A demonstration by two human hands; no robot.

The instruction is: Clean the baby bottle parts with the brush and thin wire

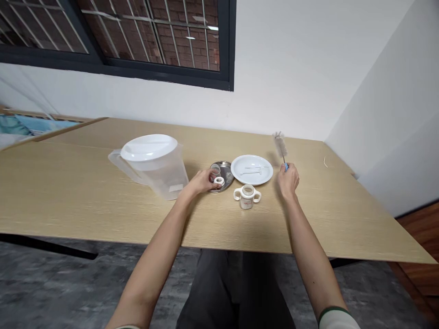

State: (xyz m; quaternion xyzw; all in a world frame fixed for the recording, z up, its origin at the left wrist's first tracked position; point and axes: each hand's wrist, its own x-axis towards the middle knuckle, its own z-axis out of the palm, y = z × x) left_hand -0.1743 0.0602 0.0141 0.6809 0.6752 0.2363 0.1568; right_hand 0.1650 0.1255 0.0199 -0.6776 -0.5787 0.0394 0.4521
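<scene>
My left hand [203,181] reaches over a small round metal tray [227,176], fingers curled with a white bottle collar ring [219,181] between thumb and forefinger. A clear plastic cap [216,169] sits right by those fingertips; whether they touch it too is hard to make out. Raised at the right, my right hand [288,179] is closed round the blue handle of a bottle brush [280,145], its grey-white bristles pointing up. Between the hands a clear baby bottle [247,202] with two white side handles stands upright, its top uncovered.
Behind the bottle, a white oval plate [252,180] holds thin white pieces and a slender rod. Left of my left hand stands a translucent lidded pitcher [154,167]. A short white strip [325,161] lies far right on the wooden table [343,205]. A wall rises behind.
</scene>
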